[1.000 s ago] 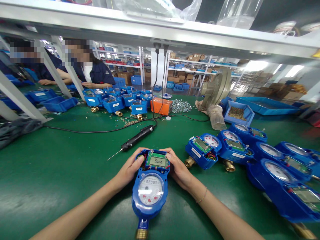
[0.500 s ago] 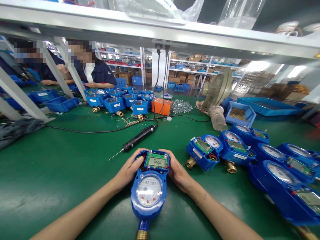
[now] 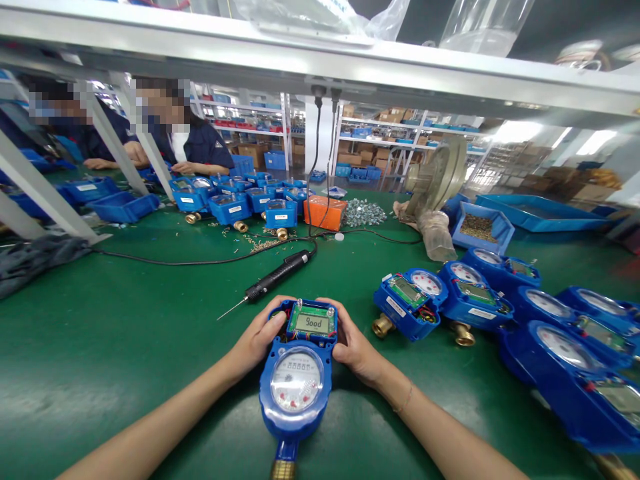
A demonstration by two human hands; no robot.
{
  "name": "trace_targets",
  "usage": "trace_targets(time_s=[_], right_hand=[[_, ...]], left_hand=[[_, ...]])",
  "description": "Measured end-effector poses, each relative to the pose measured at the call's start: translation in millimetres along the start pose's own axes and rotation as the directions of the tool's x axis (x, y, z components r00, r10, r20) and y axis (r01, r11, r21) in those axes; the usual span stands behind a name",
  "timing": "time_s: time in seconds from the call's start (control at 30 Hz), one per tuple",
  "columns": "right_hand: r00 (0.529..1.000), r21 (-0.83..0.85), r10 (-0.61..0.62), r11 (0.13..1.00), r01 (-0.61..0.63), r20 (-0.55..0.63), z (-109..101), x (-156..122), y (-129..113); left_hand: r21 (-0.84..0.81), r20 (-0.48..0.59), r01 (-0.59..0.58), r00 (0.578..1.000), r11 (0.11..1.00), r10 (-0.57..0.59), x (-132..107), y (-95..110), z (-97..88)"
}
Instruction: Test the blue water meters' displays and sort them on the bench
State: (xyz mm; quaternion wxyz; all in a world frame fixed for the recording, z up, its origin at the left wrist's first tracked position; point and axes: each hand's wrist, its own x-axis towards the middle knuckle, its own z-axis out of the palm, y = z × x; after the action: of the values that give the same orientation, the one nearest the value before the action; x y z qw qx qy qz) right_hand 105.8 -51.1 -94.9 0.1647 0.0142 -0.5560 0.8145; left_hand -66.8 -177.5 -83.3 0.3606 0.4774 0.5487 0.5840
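Between my two hands is a blue water meter [image 3: 295,380] with a round dial, a brass fitting at its near end and an uncovered circuit board at its far end. The small display on that board reads "good". My left hand [image 3: 260,337] grips the meter's far left side, its thumb over the edge of the housing. On the opposite side, my right hand [image 3: 355,347] is closed around the far right edge, thumb against the housing. Fingers under the meter are hidden. Beyond it lies a black electric screwdriver [image 3: 277,277], its bit pointing left toward me.
More uncovered water meters [image 3: 410,303] crowd the right side. Several meters [image 3: 230,208], loose screws [image 3: 265,245] and an orange box [image 3: 325,212] stand farther back. A fan [image 3: 437,180] and a blue screw bin [image 3: 480,230] are at back right. Two co-workers [image 3: 195,143] sit back left.
My right thumb has come into view against the meter's right side. The meter has shifted very slightly left; both hands keep their hold.
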Motion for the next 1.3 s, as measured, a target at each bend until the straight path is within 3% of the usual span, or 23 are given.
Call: trace_targets(time_s=[0.73, 1.0, 1.3], right_hand=[[0.999, -0.006, 0.009, 1.0, -0.01, -0.031, 0, 2, 1], [0.999, -0.014, 0.026, 1.0, -0.027, -0.041, -1, 2, 6], [0.997, -0.06, -0.009, 0.998, 0.005, -0.071, 4, 0, 9]], left_hand=[[0.004, -0.018, -0.008, 1.0, 1.0, 0.009, 1, -2, 0.0], [-0.009, 0.05, 0.024, 0.998, 1.0, -0.024, 0, 5, -0.6], [0.184, 0.059, 0.026, 0.998, 0.983, -0.037, -1, 11, -8.5]])
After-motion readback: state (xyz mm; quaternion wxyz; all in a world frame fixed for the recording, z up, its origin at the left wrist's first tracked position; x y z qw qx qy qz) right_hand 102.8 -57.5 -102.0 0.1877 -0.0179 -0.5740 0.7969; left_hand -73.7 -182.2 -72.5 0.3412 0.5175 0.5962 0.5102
